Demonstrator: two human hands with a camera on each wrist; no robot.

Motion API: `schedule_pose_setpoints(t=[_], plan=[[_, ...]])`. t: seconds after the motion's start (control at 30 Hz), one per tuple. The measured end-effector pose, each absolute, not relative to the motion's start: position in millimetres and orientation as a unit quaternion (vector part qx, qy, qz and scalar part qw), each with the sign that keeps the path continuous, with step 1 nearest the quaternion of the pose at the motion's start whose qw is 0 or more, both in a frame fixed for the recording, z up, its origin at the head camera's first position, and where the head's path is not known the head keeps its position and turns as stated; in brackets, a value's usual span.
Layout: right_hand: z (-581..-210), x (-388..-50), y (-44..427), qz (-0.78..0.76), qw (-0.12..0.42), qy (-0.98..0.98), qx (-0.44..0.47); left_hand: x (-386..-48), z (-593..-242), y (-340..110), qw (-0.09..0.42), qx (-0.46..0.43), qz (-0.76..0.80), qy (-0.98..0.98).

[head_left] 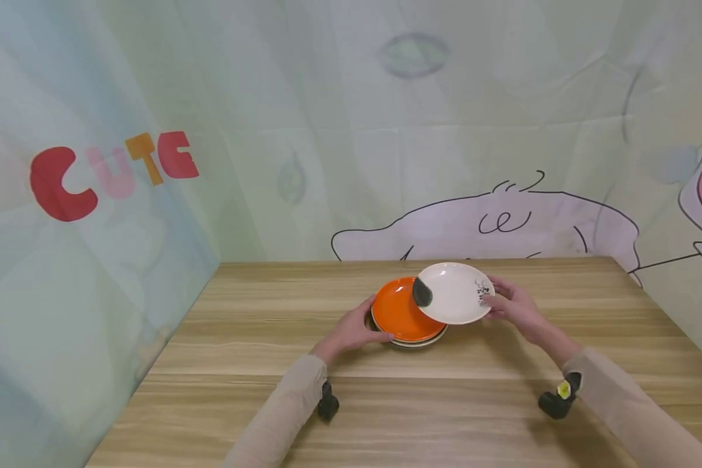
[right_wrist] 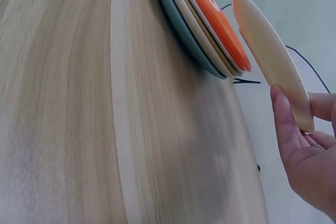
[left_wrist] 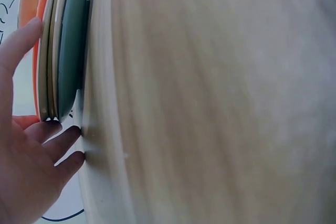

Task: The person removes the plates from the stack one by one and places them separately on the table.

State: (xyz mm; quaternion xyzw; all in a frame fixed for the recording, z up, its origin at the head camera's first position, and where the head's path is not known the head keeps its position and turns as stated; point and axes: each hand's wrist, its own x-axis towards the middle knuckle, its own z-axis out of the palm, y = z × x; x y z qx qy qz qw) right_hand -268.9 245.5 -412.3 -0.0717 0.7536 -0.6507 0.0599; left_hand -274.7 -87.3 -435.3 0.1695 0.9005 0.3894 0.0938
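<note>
My right hand (head_left: 517, 312) pinches the right rim of a white plate (head_left: 456, 296) with a dark patch and a small branch pattern. The white plate is raised and tilted, overlapping the right side of an orange plate (head_left: 403, 315) in the head view. That orange plate tops a stack whose lower plates, cream and a dark green one (left_wrist: 73, 51), show in the left wrist view. My left hand (head_left: 353, 330) lies at the stack's left side, thumb and fingers spread around the rim. In the right wrist view a gap separates the white plate (right_wrist: 273, 51) from the stack.
The stack stands on a wood-grain table (head_left: 409, 416) toward its back edge. Behind the table hangs a printed cloth (head_left: 304, 130) with letters and line drawings. A dark wrist device sits at each sleeve cuff.
</note>
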Motion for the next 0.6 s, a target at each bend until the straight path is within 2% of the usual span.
schedule_pose_setpoints(t=[0.6], plan=[[-413, -262, 263, -0.657, 0.035, 0.752, -0.047, -275, -437, -87, 0.099, 0.160, 0.390, 0.901]])
